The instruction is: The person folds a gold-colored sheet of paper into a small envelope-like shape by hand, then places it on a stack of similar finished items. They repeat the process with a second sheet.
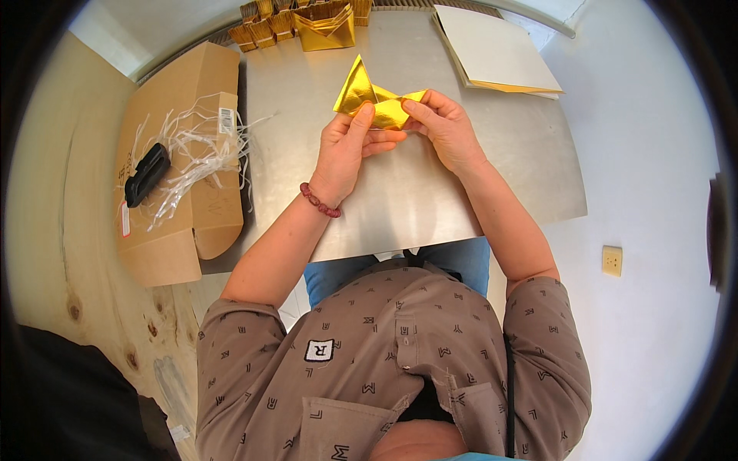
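Shiny gold foil paper (390, 113), partly folded with a tall pointed flap standing up at its left end, is held above the metal table. My left hand (350, 146) pinches its lower left part, thumb in front and fingers beneath. At the right end my right hand (442, 127) grips the paper between thumb and fingers. Both hands are closed on the same piece, and some fingertips are hidden behind it.
The metal table (430, 200) bears several bundles of folded gold paper (325, 27) at the far edge and a stack of paper sheets (500, 54) at far right. To the left, a cardboard box (173, 238) carries white plastic strands (201, 146) and a black tool (147, 175).
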A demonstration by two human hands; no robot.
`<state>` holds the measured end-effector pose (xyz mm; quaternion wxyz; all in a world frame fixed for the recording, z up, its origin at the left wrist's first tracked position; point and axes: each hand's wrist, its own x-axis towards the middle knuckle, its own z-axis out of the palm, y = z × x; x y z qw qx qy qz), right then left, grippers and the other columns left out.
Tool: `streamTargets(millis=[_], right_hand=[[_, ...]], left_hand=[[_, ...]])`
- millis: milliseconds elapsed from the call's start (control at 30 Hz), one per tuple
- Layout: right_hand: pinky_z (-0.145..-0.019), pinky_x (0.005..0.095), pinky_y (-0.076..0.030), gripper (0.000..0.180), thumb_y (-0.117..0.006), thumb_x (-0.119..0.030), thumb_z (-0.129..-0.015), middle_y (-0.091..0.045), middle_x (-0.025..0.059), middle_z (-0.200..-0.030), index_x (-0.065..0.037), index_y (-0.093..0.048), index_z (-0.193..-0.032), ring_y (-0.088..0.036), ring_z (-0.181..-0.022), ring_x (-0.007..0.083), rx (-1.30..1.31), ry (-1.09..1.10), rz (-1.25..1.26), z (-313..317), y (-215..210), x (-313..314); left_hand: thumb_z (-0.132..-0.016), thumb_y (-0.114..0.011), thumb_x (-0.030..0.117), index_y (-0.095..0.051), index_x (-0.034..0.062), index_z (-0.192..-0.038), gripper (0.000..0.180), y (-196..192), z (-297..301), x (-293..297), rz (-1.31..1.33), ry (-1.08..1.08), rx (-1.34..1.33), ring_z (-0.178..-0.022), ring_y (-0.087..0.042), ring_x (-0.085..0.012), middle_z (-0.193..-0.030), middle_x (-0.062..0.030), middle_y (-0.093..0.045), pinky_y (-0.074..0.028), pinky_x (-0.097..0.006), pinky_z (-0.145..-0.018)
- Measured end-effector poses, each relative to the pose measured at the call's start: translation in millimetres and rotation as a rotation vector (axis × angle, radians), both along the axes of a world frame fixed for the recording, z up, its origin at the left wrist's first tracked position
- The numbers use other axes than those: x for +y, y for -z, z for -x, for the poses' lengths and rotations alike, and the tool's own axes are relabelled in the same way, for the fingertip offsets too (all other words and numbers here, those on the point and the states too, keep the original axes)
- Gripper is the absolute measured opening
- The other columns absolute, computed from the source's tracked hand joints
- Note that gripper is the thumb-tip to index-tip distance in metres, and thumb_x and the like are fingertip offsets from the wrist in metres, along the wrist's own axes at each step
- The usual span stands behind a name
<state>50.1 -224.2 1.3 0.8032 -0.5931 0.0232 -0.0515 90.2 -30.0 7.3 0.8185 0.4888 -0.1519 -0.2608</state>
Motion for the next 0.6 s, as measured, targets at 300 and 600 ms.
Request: streamTargets(millis=[300,600], right_hand=[[-0.082,0.0256,-0.051,0.020,-0.072,-0.026,-0.098,-0.070,0.0007,-0.095,-0.006,-0.070,-0.101,-0.062,-0.087,0.0088,0.016,0.000,0.040,0,0,-2],[-0.083,0.0269,-0.052,0.023,-0.072,-0.025,-0.098,-0.070,0.0028,-0.095,-0.003,-0.071,-0.103,-0.063,-0.087,0.0102,0.103,-0.030,0.018,1,-8,-4]], left_hand=[[-0.107,-0.058,0.028,-0.066,0.0018,-0.119,0.030,-6,-1,2,-0.107,-0.073,-0.045,-0.087,-0.077,-0.0196,-0.104,-0.0102,-0.075,-0.061,-0.026,-0.072],[-0.103,-0.063,0.025,-0.070,0.0041,-0.112,0.024,-3,-15,14,-0.206,0.007,-0.059,-0.075,-0.075,-0.0150,-0.090,-0.0078,-0.075,-0.057,-0.024,-0.063]])
